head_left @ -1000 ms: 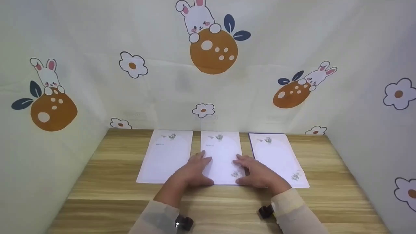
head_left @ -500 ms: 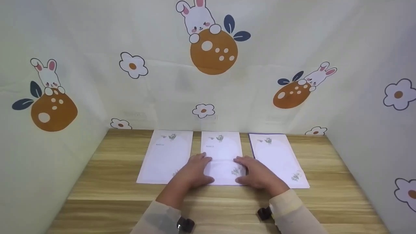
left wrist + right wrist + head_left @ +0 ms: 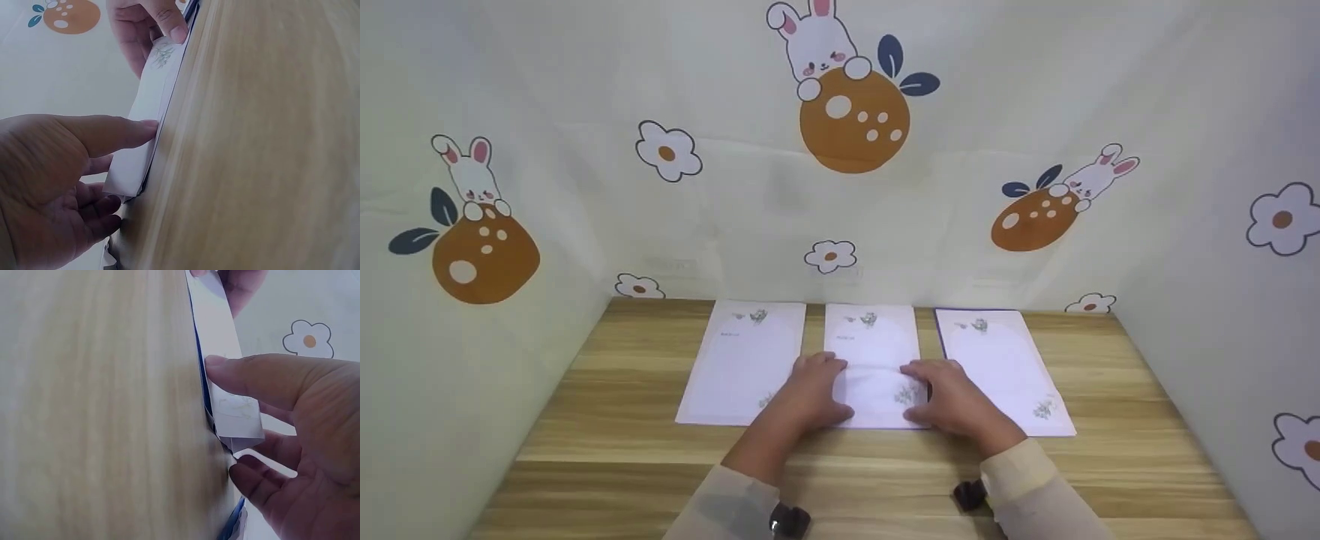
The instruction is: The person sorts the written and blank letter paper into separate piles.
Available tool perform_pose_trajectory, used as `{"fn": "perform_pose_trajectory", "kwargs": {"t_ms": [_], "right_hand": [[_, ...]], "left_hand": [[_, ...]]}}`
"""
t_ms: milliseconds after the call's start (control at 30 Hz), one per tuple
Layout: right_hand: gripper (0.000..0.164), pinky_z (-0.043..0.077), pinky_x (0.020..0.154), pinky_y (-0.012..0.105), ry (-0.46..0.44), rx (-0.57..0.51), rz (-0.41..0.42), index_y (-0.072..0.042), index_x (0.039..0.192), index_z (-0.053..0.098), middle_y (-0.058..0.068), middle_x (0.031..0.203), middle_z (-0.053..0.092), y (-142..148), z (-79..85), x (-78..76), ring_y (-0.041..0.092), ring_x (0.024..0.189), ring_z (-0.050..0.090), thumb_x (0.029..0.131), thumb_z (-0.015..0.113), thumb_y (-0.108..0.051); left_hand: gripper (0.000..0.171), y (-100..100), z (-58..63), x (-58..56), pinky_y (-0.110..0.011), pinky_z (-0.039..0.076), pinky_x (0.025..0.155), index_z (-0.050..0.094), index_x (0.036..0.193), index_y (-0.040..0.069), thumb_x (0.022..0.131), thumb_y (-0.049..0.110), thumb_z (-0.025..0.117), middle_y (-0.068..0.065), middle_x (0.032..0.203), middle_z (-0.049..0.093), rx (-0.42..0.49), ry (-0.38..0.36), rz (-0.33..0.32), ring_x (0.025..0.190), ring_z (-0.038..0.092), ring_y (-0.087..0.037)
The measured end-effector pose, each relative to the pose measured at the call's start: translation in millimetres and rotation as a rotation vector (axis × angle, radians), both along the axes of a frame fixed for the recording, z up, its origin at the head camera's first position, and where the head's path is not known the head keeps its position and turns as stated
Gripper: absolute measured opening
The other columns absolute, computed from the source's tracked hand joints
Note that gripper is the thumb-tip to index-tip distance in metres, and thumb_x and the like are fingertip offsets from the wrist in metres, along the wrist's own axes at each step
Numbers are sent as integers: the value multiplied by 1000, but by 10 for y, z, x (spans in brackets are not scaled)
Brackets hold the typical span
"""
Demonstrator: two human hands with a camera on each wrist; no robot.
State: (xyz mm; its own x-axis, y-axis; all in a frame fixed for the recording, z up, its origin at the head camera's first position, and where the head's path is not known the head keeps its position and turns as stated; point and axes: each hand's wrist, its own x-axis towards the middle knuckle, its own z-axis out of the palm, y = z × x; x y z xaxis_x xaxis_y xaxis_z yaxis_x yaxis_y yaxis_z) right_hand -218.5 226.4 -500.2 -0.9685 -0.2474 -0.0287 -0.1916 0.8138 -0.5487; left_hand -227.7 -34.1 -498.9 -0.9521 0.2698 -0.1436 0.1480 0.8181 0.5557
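A white sheet of paper (image 3: pixel 877 337) with small green plant prints lies in the middle of three in the head view. A crosswise ridge runs over it between my hands, and its near part stands raised in the wrist views. My left hand (image 3: pixel 814 394) grips its left side, the thumb (image 3: pixel 138 132) at the near edge and the fingers curled by the side. Opposite, my right hand (image 3: pixel 956 397) grips the right side the same way, its thumb (image 3: pixel 225 371) on the near edge. A dark blue layer (image 3: pixel 201 377) shows beneath the paper.
Similar decorated papers lie to the left (image 3: pixel 742 360) and to the right (image 3: pixel 994 367), the right one with a blue edge. All rest on a wood-grain table (image 3: pixel 885 487). A printed cloth (image 3: pixel 735 202) hangs behind and at both sides.
A crosswise ridge has appeared in the middle paper and become clearer. Both hands have stayed at its sides, the fingertips drawn slightly nearer to me.
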Motion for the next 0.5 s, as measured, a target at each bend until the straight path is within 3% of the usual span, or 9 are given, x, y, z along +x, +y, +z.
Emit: {"fn": "perform_pose_trajectory", "kwargs": {"t_ms": [233,500], "right_hand": [[63,39,129,55,-12,-47,-39,-15,142,70,10,154,64,-6,12,-22,36,149,53,82,92,-16],[49,60,105,47,-37,-264,-272,-9,143,69,10,127,77,-38,39,-27,26,117,72,95,78,-13]], "left_hand": [[76,29,-3,-7,-53,36,132,55,156,15,89,33,86,-11,172,40,21,0,53,161,32,-37],[62,48,19,-37,-54,28,135,47,161,5,105,26,65,-17,170,42,167,6,228,162,35,-39]]}}
